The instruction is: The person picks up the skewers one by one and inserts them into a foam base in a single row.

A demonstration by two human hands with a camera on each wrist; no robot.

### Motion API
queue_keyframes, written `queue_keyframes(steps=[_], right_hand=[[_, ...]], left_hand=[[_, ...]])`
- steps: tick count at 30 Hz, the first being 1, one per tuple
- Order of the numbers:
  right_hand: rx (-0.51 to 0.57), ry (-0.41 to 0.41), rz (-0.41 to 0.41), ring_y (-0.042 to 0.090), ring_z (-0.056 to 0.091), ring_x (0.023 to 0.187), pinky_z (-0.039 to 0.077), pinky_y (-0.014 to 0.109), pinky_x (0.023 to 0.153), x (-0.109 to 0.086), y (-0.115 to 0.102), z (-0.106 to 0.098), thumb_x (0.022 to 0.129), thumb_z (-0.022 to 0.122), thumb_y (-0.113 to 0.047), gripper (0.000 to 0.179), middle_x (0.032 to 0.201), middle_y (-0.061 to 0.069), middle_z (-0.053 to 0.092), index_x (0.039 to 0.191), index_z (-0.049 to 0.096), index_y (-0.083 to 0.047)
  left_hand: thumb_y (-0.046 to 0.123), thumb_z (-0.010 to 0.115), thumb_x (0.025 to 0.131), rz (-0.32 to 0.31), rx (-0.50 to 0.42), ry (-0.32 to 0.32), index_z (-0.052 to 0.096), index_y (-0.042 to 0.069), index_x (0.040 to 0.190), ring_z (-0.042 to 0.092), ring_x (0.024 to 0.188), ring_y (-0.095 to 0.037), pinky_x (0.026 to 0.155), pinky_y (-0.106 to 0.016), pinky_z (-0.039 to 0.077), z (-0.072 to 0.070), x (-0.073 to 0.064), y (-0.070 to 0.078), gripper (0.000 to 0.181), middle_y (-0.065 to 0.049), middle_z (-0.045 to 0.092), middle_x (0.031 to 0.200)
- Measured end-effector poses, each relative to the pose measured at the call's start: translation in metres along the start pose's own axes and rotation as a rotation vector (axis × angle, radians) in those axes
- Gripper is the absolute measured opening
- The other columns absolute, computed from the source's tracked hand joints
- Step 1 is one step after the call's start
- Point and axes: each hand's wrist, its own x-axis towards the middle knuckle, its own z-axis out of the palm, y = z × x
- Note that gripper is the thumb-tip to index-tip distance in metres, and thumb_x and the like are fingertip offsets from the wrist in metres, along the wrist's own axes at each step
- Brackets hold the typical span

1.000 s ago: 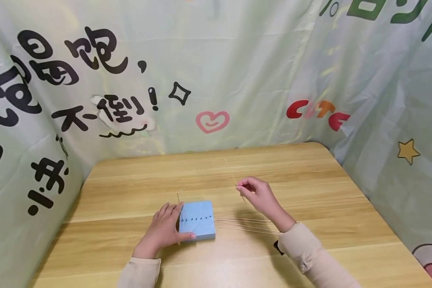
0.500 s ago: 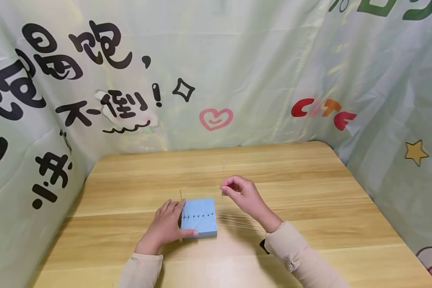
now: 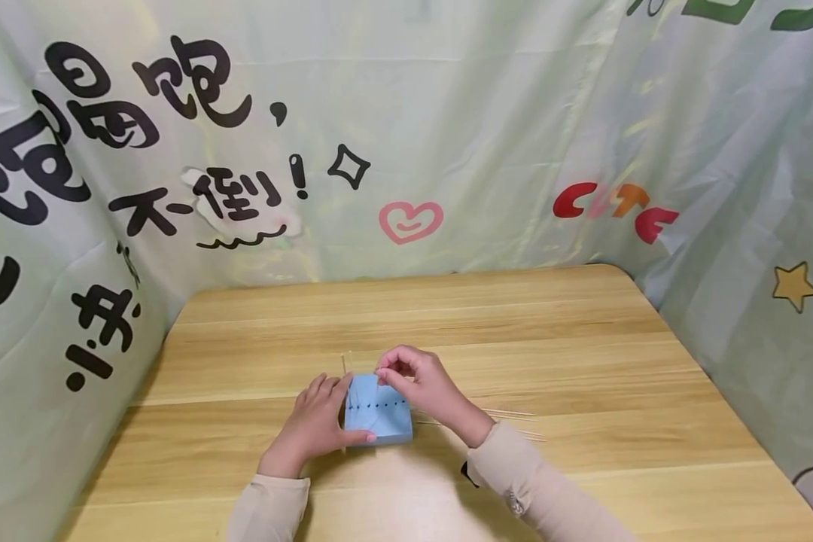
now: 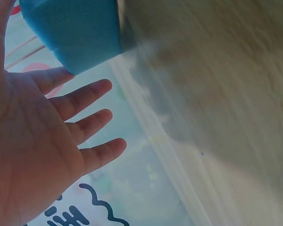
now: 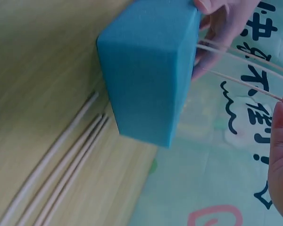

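Note:
A blue foam-like block (image 3: 381, 423) with a row of dark dots across its top lies on the table. My left hand (image 3: 312, 427) grips its left side, thumb along the front and index finger at the back corner. In the left wrist view the other fingers (image 4: 87, 132) are spread off the block. Thin wooden sticks (image 3: 343, 364) stand up from the block's left part. My right hand (image 3: 420, 382) pinches another thin stick (image 5: 245, 84) between thumb and fingers over the block. In the right wrist view this stick's lower end is right at the dotted face.
Several loose sticks (image 5: 61, 167) lie on the wooden table (image 3: 549, 354) to the right of the block, partly under my right forearm. A printed cloth (image 3: 474, 150) hangs behind and beside the table. A small black piece (image 3: 468, 474) shows below the right sleeve.
My right hand has moved left and down with its stick, from out to the right of the block to over its top. My left hand keeps its grip on the block.

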Motion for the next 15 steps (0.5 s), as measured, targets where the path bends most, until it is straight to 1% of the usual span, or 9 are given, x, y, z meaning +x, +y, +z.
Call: queue_keyframes(steps=[3,5,9,12,15], right_hand=[[-0.003,-0.001,0.016,0.020,0.065,0.077,0.055,0.026,0.073,0.001,0.000,0.005,0.090,0.062,-0.003,0.009,0.084,0.013,0.066,0.089,0.062,0.005],[0.001,-0.002,0.023,0.024,0.065,0.077,0.054,0.024,0.072,0.001,-0.002,0.008,0.090,0.062,-0.001,0.009,0.084,0.015,0.066,0.089,0.061,0.007],[0.008,-0.008,0.023,0.031,0.064,0.077,0.054,0.022,0.072,0.001,-0.019,0.009,0.089,0.060,0.003,0.007,0.082,0.019,0.064,0.087,0.060,0.010],[0.010,-0.014,0.016,0.033,0.064,0.076,0.054,0.023,0.072,0.000,-0.030,0.009,0.089,0.060,0.005,0.005,0.081,0.021,0.064,0.086,0.060,0.009],[0.005,-0.023,0.009,0.034,0.064,0.076,0.053,0.023,0.070,0.000,-0.028,0.010,0.089,0.060,0.004,0.005,0.081,0.021,0.064,0.086,0.060,0.009]], left_hand=[[0.064,0.075,0.064,0.001,-0.001,0.001,0.036,0.004,0.145,0.026,0.134,-0.046,0.104,-0.064,0.024,0.001,0.000,-0.001,0.108,-0.022,0.045,0.137],[0.065,0.075,0.064,0.002,0.006,0.001,0.036,0.004,0.145,0.026,0.134,-0.046,0.104,-0.064,0.024,0.001,0.000,-0.001,0.108,-0.021,0.045,0.137],[0.065,0.074,0.064,0.005,0.014,0.005,0.037,0.004,0.145,0.027,0.134,-0.045,0.104,-0.064,0.025,0.002,0.001,-0.002,0.108,-0.021,0.045,0.137],[0.065,0.075,0.064,0.008,0.014,0.009,0.037,0.004,0.144,0.027,0.134,-0.046,0.104,-0.064,0.025,0.002,0.001,-0.003,0.108,-0.021,0.046,0.137],[0.064,0.075,0.064,0.009,0.013,0.013,0.037,0.003,0.144,0.028,0.134,-0.046,0.104,-0.064,0.025,0.002,0.000,-0.003,0.108,-0.021,0.046,0.136]])
